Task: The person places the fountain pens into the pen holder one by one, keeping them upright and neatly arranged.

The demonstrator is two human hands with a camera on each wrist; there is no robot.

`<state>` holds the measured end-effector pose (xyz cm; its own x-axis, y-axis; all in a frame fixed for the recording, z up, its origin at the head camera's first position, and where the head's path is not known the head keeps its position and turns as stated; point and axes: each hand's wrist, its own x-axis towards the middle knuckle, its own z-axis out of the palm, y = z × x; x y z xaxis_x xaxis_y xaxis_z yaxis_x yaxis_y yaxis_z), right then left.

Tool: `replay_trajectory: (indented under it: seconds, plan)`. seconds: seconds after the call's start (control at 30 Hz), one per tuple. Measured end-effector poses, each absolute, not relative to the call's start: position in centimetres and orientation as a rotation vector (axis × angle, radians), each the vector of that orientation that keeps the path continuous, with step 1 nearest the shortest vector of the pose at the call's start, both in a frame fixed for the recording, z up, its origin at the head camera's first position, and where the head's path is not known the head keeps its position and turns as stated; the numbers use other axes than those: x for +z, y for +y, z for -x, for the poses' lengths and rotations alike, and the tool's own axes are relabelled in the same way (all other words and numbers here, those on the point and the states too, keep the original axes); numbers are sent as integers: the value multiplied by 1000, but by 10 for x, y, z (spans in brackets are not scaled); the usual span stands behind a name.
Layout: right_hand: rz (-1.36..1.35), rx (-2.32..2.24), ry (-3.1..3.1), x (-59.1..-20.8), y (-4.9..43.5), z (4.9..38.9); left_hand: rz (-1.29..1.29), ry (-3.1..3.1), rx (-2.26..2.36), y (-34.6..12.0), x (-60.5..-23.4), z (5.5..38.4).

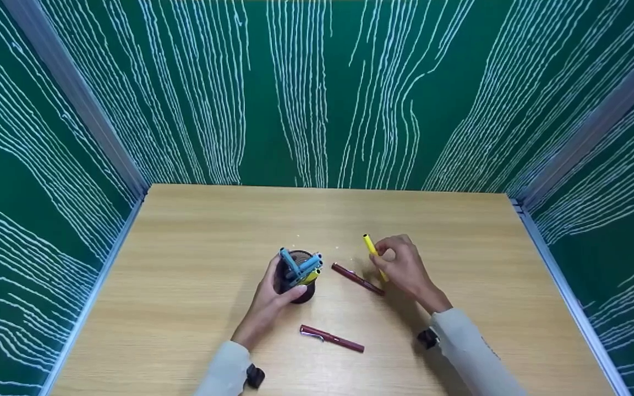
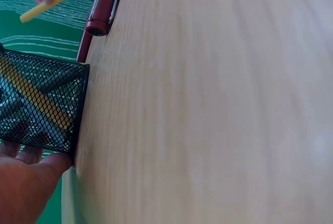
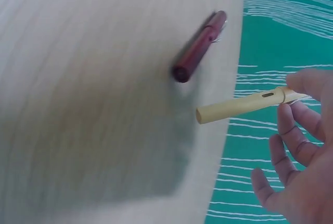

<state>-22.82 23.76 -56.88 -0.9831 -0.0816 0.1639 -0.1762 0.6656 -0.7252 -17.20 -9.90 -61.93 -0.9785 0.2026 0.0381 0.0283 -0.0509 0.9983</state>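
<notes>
A black mesh pen cup (image 2: 44, 99) stands on the table, and my left hand (image 1: 271, 291) grips it round the side. Several blue pens (image 1: 289, 260) and a yellow pen (image 1: 311, 276) lean inside it. To the right, my right hand (image 1: 405, 265) pinches another yellow pen (image 3: 242, 105) between thumb and fingertips, above the tabletop. Below and left of that hand lies a dark red pen (image 1: 356, 278). A second dark red pen (image 1: 332, 338), its clip showing, lies nearer the front, below the cup.
The light wooden table (image 1: 212, 220) ends at green walls (image 1: 339, 93) covered with wavy white lines. Grey posts (image 1: 83, 93) rise at the back corners. Black wrist cameras (image 1: 255, 376) sit at both sleeves.
</notes>
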Motion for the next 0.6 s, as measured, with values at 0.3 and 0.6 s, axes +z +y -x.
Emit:
replay_trajectory:
  seconds: [0.3,0.6]
  plan:
    - [-313,1236,-2641,-545,226,221,-204,2059,2178,-99,-618,172]
    - [-432,1232,-2559,-532,219,220,-280,2042,2212,-97,-619,173]
